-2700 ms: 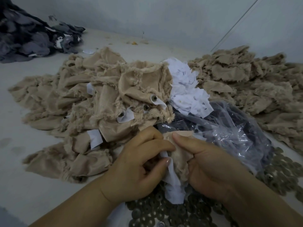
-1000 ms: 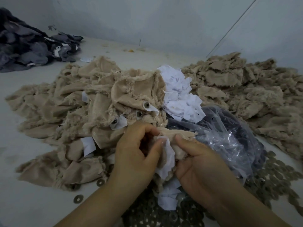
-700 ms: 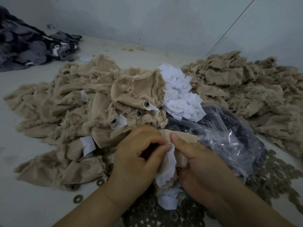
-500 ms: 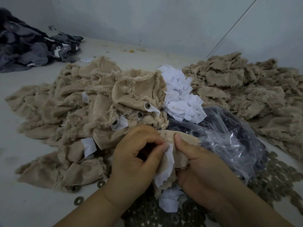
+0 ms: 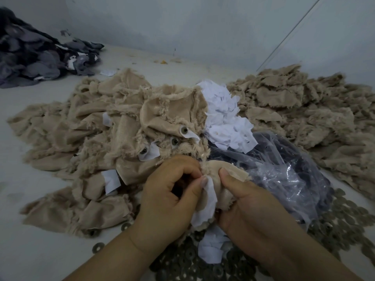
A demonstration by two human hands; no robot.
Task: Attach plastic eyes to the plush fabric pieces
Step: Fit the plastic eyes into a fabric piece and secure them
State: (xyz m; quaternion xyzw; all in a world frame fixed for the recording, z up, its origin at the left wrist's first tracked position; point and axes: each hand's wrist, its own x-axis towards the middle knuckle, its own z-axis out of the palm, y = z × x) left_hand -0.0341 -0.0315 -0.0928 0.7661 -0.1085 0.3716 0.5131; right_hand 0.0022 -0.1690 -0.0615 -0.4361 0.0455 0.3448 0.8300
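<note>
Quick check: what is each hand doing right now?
Left hand: closed, pinching the plush piece and its white patch.
Right hand: closed, gripping the same plush piece.

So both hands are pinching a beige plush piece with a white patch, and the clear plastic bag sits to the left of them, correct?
Not quite. In the head view the clear plastic bag lies to the right of the hands. The rest holds: left hand and right hand pinch the beige plush piece with its white patch.
</note>
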